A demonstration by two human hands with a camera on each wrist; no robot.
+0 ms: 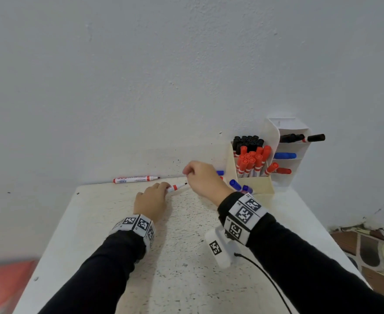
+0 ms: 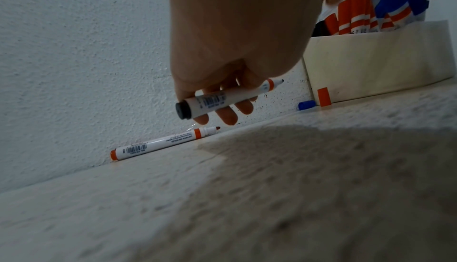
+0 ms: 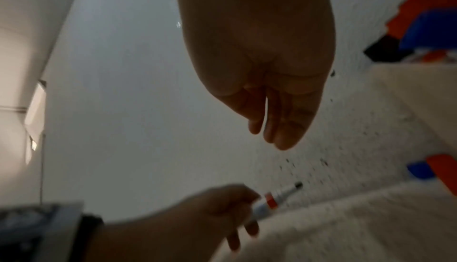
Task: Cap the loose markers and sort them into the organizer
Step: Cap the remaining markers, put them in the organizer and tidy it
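My left hand (image 1: 151, 200) grips an uncapped marker (image 2: 223, 98) mid-barrel, nib toward the organizer (image 1: 261, 184). My right hand (image 1: 203, 177) hovers above the nib, fingers loose, holding nothing I can see. Barrel: light, stiff, smooth; best held mid-barrel. Loose caps (image 2: 315, 100) lie beside the organizer.

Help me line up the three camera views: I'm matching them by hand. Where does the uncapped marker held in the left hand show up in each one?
Head: the held marker is centre frame, poking out of the left hand, tip pointing right.
Left wrist: centre, under the fingers, black end nearest the camera.
Right wrist: bottom centre, blurred.
Shared landmark: the loose red cap standing against the organizer, also at the right edge of the right wrist view.
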